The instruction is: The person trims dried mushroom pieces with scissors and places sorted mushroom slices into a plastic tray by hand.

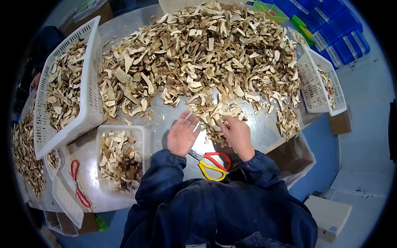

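My left hand is held palm up over the metal table, its fingers apart and nothing in it. To its right, my right hand is closed over a small group of dried mushroom slices, fingertips bent down at their edge; what it grips, if anything, is hidden. Behind both hands rises a large heap of dried mushroom slices. Scissors with one red and one yellow handle lie on the table between my forearms.
A white basket of slices stands at left, beside a clear tray of slices. Red-handled scissors lie farther left. Another white basket sits at right, near blue bins. A lined bin is below the table's right edge.
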`<state>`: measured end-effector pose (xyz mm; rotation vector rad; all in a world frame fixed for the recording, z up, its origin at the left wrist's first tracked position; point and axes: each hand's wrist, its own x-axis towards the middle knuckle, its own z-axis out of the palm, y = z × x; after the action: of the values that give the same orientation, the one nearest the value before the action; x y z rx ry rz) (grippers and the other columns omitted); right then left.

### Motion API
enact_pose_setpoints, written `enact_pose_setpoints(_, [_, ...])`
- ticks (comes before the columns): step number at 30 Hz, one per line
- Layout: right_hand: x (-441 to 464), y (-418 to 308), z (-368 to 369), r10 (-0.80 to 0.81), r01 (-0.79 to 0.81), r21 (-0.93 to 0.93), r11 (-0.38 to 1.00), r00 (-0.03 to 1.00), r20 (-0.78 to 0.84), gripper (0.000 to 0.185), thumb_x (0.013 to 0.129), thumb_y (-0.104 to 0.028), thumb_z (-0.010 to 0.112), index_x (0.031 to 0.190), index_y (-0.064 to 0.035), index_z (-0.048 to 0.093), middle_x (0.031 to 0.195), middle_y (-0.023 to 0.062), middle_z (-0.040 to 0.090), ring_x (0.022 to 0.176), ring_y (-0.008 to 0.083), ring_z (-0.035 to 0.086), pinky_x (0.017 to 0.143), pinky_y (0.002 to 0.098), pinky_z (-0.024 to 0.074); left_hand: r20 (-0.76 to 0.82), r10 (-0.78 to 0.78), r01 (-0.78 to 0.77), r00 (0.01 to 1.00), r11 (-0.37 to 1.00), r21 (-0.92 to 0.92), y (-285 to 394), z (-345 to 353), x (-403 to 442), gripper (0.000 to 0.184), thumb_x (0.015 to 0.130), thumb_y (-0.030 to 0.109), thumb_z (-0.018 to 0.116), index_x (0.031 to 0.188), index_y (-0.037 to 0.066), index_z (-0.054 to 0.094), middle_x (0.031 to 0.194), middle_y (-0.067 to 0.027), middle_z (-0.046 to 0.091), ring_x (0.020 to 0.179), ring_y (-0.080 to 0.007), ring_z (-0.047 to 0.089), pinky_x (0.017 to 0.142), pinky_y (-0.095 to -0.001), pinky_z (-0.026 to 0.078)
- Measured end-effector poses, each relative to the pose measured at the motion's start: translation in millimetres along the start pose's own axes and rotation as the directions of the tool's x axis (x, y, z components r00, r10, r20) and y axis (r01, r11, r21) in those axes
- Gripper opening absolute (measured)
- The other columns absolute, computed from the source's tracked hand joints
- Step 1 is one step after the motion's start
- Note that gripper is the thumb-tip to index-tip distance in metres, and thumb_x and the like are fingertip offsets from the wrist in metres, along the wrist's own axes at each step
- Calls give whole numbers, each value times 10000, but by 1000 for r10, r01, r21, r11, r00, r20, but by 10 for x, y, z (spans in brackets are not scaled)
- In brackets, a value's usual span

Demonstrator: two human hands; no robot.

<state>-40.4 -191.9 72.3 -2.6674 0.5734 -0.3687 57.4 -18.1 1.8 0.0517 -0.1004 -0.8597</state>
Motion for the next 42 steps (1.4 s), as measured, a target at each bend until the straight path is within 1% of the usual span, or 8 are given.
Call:
enact_pose_setpoints(4, [150, -149, 145, 69, -47, -199, 979, 992, 107, 252, 789, -304, 681, 854, -63, 651, 706, 152, 650, 656, 351, 636, 592, 434, 488, -32, 40, -38, 999, 997, 68, 21, 54, 2, 576, 911, 282, 547, 1400, 56, 341, 1373, -117, 428, 1294, -262, 386, 1088, -407, 327])
enact_pose_setpoints(8, [230, 42, 246, -10, 7, 32, 999, 997, 79, 176, 835, -199, 619, 842, -23, 615, 616, 109, 618, 528, 256, 604, 473, 369, 430, -83, -42, 57, 996, 980, 191, 12, 93, 33, 542, 941, 221, 500, 1424, 58, 316, 1349, -98, 444, 1237, -216, 428, 1020, -357, 370])
enact_pose_setpoints(11, [317, -20, -2, 157, -551, 640, 535, 809, 566, 155, 881, -163, 577, 823, -24, 614, 540, -1, 519, 437, 99, 464, 412, 258, 316, -180, -61, 144, 982, 861, 489, -38, 226, 22, 501, 962, 154, 470, 1433, 62, 325, 1298, -72, 471, 1134, -162, 459, 934, -295, 384])
enact_pose_setpoints(15, [182, -106, 23, -39, -732, 648, 209, 656, 754, 160, 897, -145, 570, 763, -59, 584, 537, -78, 414, 435, 19, 324, 407, 212, 208, -193, -102, 210, 976, 678, 704, -38, 249, -46, 375, 965, 100, 467, 1333, 25, 478, 1020, -24, 531, 778, -56, 450, 646, -177, 363])
enact_pose_setpoints(20, [20, -281, 84, -6, -625, 665, 410, 727, 687, 261, 942, -239, 574, 753, -62, 611, 546, -71, 433, 506, 19, 347, 476, 195, 246, -304, 43, 232, 952, 551, 802, -35, 273, -62, 156, 909, 149, 595, 1018, 40, 621, 753, 53, 554, 630, -26, 468, 550, -181, 364])
enact_pose_setpoints(32, [-240, -309, 242, 81, -232, 683, 692, 966, 246, 112, 859, -112, 619, 858, 1, 619, 751, 77, 578, 665, 167, 568, 599, 277, 439, -265, 124, 175, 956, 481, 859, -147, 293, -94, 219, 928, 91, 550, 1139, 39, 583, 789, 12, 555, 630, -44, 465, 564, -204, 379])
enact_pose_setpoints(39, [-177, -313, 182, -184, 5, 587, 810, 951, 247, 172, 869, -166, 597, 861, -4, 653, 766, 139, 619, 715, 274, 609, 637, 342, 462, -372, 122, 40, 920, 917, 398, -90, 219, -37, 239, 950, 115, 492, 1168, 34, 547, 823, 17, 517, 733, -59, 487, 618, -225, 397])
enact_pose_setpoints(42, [-32, -163, 148, -3, -30, 413, 910, 997, 79, 201, 861, -203, 615, 846, -10, 667, 748, 136, 636, 702, 308, 616, 633, 375, 472, -338, 53, 37, 940, 966, 255, -7, 141, -46, 219, 968, 201, 475, 1133, 59, 496, 907, -8, 509, 822, -122, 503, 657, -247, 439])
